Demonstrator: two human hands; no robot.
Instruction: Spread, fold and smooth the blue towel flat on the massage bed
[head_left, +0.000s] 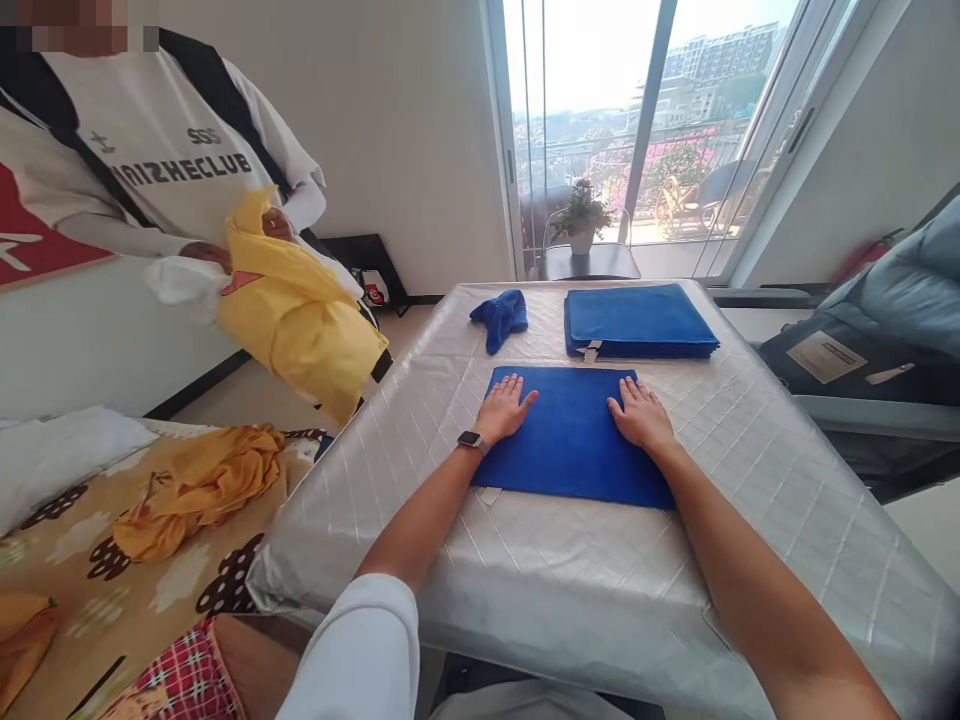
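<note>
A folded blue towel (570, 440) lies flat on the silver quilted table cover (570, 570). My left hand (504, 408) rests flat on the towel's left edge, fingers stretched out, with a watch on the wrist. My right hand (641, 413) lies flat on the towel's right part, fingers together and extended. Neither hand grips anything. Behind the towel sits a stack of folded blue towels (637, 320), and a crumpled blue cloth (501, 316) lies to its left.
Another person (165, 150) stands at the left holding a yellow cloth (300, 310). A bed (82, 560) with a crumpled yellow cloth (199, 485) is at lower left. A potted plant (581, 215) stands by the glass door. Dark bags (877, 340) sit at the right.
</note>
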